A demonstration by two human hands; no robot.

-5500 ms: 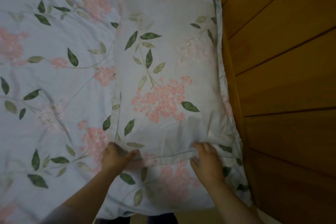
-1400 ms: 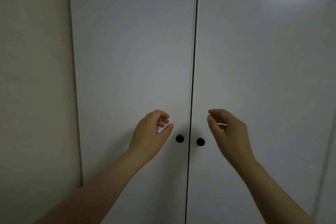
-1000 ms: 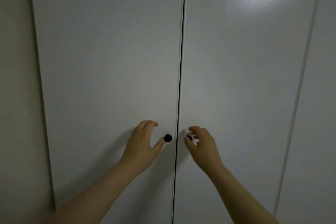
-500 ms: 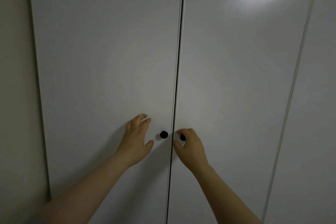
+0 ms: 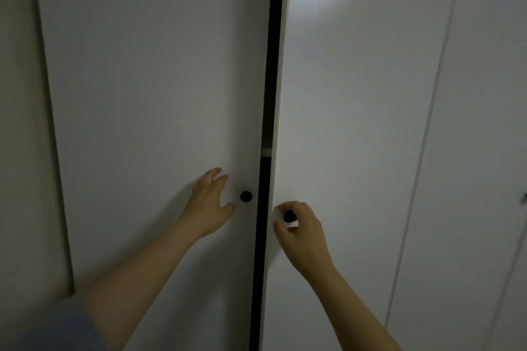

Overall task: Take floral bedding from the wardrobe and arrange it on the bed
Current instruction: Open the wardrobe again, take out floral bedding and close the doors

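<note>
I face a white wardrobe with two doors. The right door [image 5: 356, 122] stands slightly ajar, and a dark gap [image 5: 269, 94] shows between it and the left door [image 5: 156, 80]. My right hand [image 5: 302, 232] is closed around the right door's small black knob [image 5: 288, 216]. My left hand [image 5: 206, 205] lies flat on the left door with fingers spread, just left of its black knob [image 5: 245, 196], not gripping it. A pale shelf edge [image 5: 267, 152] shows inside the gap. No bedding is visible.
A plain wall [image 5: 20, 151] borders the wardrobe on the left. Another white door panel [image 5: 484, 151] continues to the right, with a small dark handle [image 5: 524, 198] at the frame's edge.
My right hand closed on the right knob and pulled the door out, opening a dark gap between the doors. My left hand stayed flat beside the left knob.
</note>
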